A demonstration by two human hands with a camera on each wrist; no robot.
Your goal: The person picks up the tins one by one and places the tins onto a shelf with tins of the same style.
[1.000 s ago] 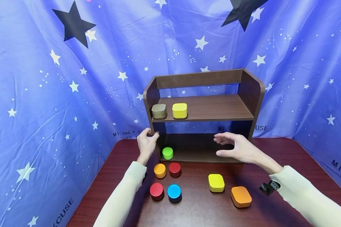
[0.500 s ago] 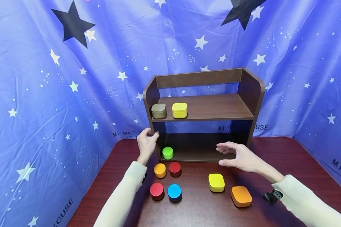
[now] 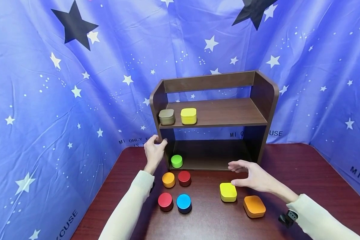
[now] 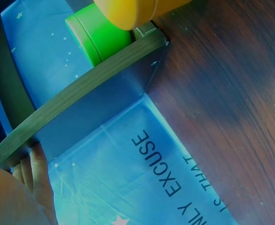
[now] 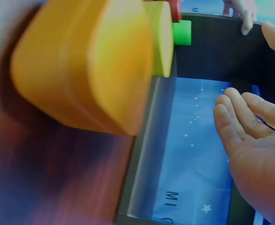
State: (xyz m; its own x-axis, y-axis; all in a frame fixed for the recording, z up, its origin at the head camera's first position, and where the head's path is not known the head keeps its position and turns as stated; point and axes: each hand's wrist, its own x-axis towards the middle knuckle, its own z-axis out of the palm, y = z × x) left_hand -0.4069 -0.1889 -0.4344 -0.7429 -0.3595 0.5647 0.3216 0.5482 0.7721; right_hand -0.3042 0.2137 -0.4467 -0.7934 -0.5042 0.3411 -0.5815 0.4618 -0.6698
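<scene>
At the dark brown two-tier shelf, my left hand grips the front edge of the left side panel. In the left wrist view the fingers lie along the panel's outer face. My right hand hovers with nothing in it, thumb apart from the fingers, just behind a square yellow tin on the table. A square orange tin lies to that tin's right, large and close in the right wrist view. On the upper shelf stand a grey-brown tin and another yellow tin.
A round green tin sits at the lower shelf's left end. Before it on the table stand round tins: orange, dark red, red and blue. A starry blue curtain hangs behind.
My right hand has moved down and toward me, from in front of the lower shelf to close by the yellow tin on the table. My left hand stays on the shelf's side.
</scene>
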